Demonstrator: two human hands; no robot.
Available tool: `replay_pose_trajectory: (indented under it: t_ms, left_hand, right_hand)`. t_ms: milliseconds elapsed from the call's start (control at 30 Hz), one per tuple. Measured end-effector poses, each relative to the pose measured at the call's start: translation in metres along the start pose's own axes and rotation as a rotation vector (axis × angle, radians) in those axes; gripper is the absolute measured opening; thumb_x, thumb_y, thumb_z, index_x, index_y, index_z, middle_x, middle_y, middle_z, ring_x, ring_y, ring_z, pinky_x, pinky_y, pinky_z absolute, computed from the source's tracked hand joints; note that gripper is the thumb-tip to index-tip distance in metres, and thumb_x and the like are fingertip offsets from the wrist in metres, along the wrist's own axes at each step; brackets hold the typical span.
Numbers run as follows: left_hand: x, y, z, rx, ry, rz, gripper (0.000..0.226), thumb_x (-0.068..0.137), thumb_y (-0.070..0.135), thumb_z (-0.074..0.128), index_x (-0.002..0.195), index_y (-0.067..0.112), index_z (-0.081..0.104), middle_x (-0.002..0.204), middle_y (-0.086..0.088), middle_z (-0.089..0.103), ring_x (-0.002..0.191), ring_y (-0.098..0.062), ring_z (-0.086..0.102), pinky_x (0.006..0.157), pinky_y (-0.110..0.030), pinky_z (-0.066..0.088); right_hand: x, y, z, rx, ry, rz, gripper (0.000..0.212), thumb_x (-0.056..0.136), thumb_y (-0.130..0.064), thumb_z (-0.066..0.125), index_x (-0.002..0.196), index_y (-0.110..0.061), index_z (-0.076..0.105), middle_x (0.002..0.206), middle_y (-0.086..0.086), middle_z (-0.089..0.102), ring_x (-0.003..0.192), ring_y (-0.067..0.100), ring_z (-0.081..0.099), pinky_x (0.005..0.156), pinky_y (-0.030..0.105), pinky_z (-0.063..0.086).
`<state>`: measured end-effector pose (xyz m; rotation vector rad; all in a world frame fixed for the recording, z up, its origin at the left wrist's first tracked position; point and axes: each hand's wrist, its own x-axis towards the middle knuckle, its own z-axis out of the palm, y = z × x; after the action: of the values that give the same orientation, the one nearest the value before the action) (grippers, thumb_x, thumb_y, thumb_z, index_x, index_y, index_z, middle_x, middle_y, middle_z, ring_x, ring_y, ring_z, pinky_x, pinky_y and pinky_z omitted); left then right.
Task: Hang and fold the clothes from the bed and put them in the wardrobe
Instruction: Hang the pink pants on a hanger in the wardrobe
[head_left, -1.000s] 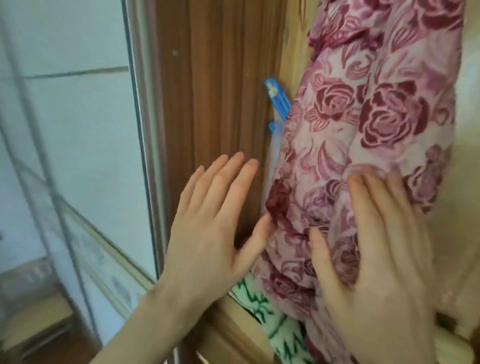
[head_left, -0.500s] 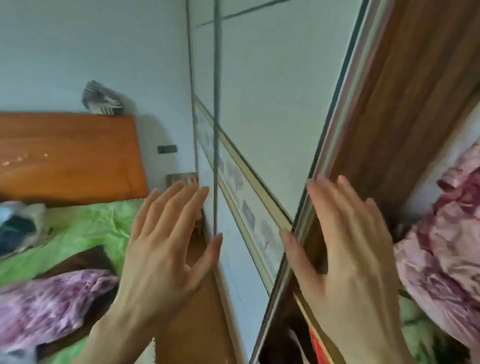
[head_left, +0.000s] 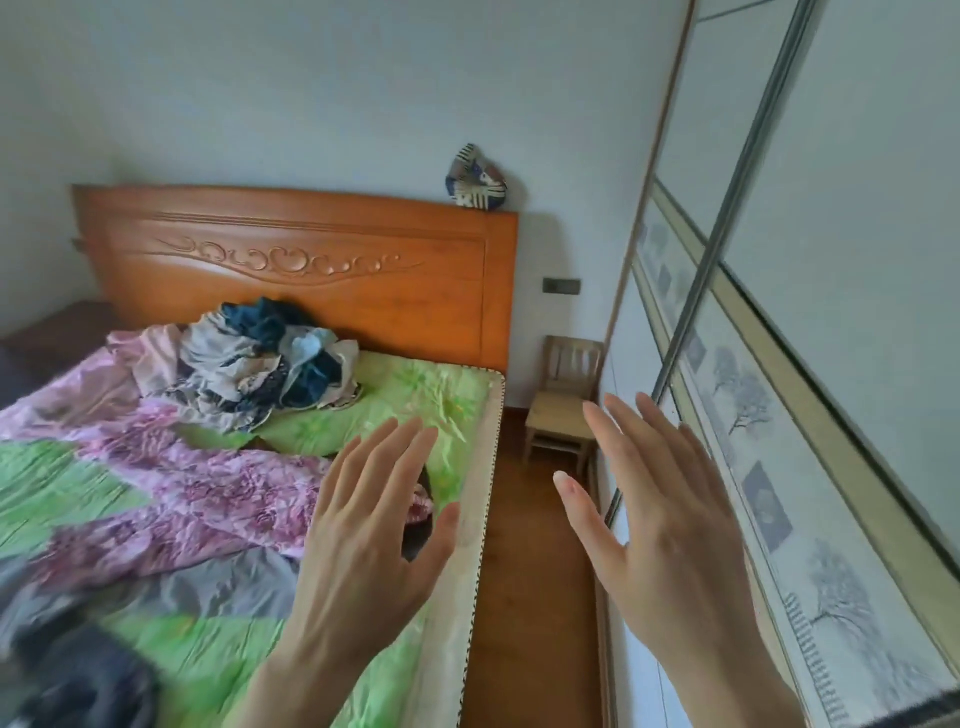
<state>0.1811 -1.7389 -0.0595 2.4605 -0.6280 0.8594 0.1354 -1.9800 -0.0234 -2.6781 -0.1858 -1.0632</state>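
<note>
Both hands are raised with fingers spread and holding nothing, the left hand (head_left: 363, 525) at lower centre over the edge of the bed (head_left: 467, 519), the right hand (head_left: 670, 519) at lower right in front of the wardrobe door (head_left: 841, 322). The clothes still to be sorted lie in a heap (head_left: 260, 358) at centre left, near the wooden headboard (head_left: 311, 260) and well apart from both hands. The next step looks to be fetching a garment; lifting one piece off the top of the heap, rather than dragging the tangle, should keep the rest in place. A small wooden chair (head_left: 563, 400) stands in the gap between bed and wardrobe. How many garments the heap holds cannot be told, a dark blurred shape (head_left: 78, 675) at lower left is unreadable, and the wardrobe's interior is out of view.
</note>
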Motion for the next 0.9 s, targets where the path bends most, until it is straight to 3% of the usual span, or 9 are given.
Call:
replay_pose_trajectory:
  t_ms: [400,567,767,900]
  left_hand:
    - [-0.015,-0.106,0.032,0.114,-0.004,-0.264,0.057,0.104,0.046,0.053,0.15,0.013,0.052,0.156,-0.001,0.051,0.149,-0.021,0.042,0.12,-0.05,0.038]
    - [-0.038,-0.137,0.036,0.186,0.031,-0.358,0.059,0.102,0.046,0.058,0.153,0.017,0.049,0.158,0.002,0.049,0.151,-0.018,0.039,0.124,-0.042,0.032]
    - [-0.049,-0.161,0.061,0.233,0.005,-0.447,0.059,0.103,0.049,0.057,0.152,0.017,0.05,0.156,0.002,0.051,0.15,-0.018,0.041,0.121,-0.048,0.036]
    - [-0.041,-0.179,0.082,0.266,-0.042,-0.501,0.058,0.104,0.05,0.054,0.152,0.019,0.051,0.157,0.003,0.051,0.149,-0.019,0.042,0.121,-0.048,0.036]
  right_hand:
    - [0.055,-0.031,0.13,0.209,-0.198,-0.153,0.056,0.105,-0.047,0.05,0.152,-0.017,0.049,0.156,-0.001,0.05,0.153,0.014,0.034,0.123,0.045,0.034]
    - [0.063,-0.05,0.178,0.268,-0.301,-0.247,0.057,0.105,-0.045,0.05,0.156,-0.018,0.044,0.158,-0.002,0.047,0.154,0.013,0.031,0.125,0.043,0.032]
    - [0.072,-0.053,0.233,0.34,-0.402,-0.275,0.057,0.103,-0.036,0.062,0.154,-0.016,0.047,0.157,0.0,0.049,0.154,0.016,0.033,0.121,0.048,0.036]
    - [0.089,-0.044,0.274,0.381,-0.478,-0.3,0.053,0.106,-0.044,0.051,0.153,-0.02,0.05,0.156,-0.001,0.05,0.153,0.016,0.034,0.12,0.046,0.038]
